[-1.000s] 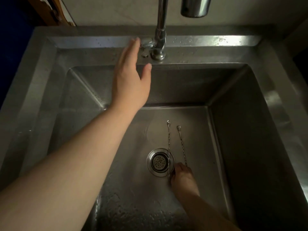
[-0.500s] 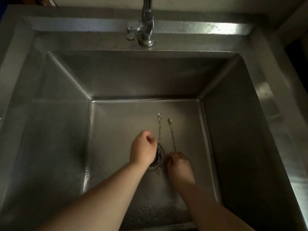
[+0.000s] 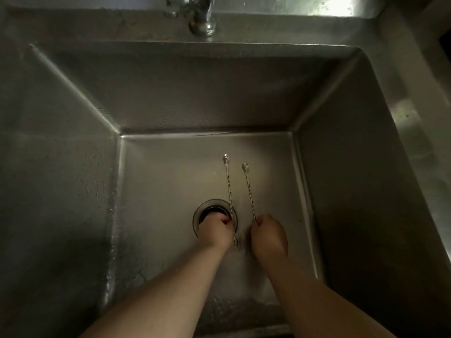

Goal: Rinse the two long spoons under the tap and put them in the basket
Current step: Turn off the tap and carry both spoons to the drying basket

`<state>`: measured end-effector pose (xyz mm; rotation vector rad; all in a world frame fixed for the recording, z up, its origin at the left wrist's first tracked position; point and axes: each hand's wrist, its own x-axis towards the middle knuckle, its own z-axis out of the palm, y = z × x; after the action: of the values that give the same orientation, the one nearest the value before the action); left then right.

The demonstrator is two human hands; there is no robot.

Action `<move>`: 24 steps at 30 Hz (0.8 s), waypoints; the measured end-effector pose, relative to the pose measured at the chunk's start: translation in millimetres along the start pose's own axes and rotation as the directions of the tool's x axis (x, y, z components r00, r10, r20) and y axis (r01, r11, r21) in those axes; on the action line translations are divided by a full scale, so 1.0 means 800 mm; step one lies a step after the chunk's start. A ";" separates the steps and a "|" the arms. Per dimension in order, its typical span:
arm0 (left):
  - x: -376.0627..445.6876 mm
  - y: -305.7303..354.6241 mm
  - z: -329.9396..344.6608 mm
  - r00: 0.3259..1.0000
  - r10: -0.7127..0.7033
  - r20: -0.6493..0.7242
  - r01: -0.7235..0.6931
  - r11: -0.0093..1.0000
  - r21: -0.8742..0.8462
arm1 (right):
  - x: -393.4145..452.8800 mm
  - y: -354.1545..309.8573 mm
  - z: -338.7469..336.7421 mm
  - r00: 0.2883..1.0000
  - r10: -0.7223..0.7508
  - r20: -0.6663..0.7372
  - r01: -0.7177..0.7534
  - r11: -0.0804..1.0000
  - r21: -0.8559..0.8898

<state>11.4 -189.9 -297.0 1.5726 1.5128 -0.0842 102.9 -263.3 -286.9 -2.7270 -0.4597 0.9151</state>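
Note:
Two long, thin metal spoons with twisted handles lie side by side on the floor of a steel sink (image 3: 73,167), small bowls pointing toward the back wall. The left spoon (image 3: 229,184) crosses the edge of the round drain (image 3: 207,211). My left hand (image 3: 216,231) sits over the drain with its fingers closed around that spoon's handle. The right spoon (image 3: 249,189) lies just to the right, and my right hand (image 3: 268,236) is closed on its near end. The tap base (image 3: 202,20) stands at the back rim; no stream of water is visible.
The sink is deep, with steep steel walls on all sides. Water drops cling to the left wall and the wet floor near the front. A flat steel ledge (image 3: 415,113) runs along the right. No basket is in view.
My left hand came down from the tap handle to the sink floor and closed on the left spoon. My right hand stayed on the right spoon. The view tilted down and closer.

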 end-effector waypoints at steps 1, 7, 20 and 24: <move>0.001 0.001 0.001 1.000 -0.006 -0.009 0.006 1.000 0.002 | 0.000 -0.001 0.002 1.000 0.009 0.013 -0.009 1.000 0.000; 0.006 0.007 0.002 0.999 -0.031 -0.036 0.030 0.999 -0.025 | 0.001 -0.006 0.000 0.997 0.039 0.065 -0.037 0.999 -0.022; -0.003 0.010 0.000 0.998 0.029 0.054 -0.036 0.992 0.118 | -0.017 -0.004 -0.009 0.994 -0.080 0.075 0.083 0.996 -0.041; -0.023 0.019 -0.027 0.996 0.093 0.004 -0.093 0.994 0.060 | -0.031 -0.023 -0.032 0.995 -0.089 0.039 0.086 0.994 0.074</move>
<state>8.5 -187.7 -265.0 1.6885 1.4457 -0.0788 95.7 -258.4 -247.9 -2.6051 -0.5390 0.9491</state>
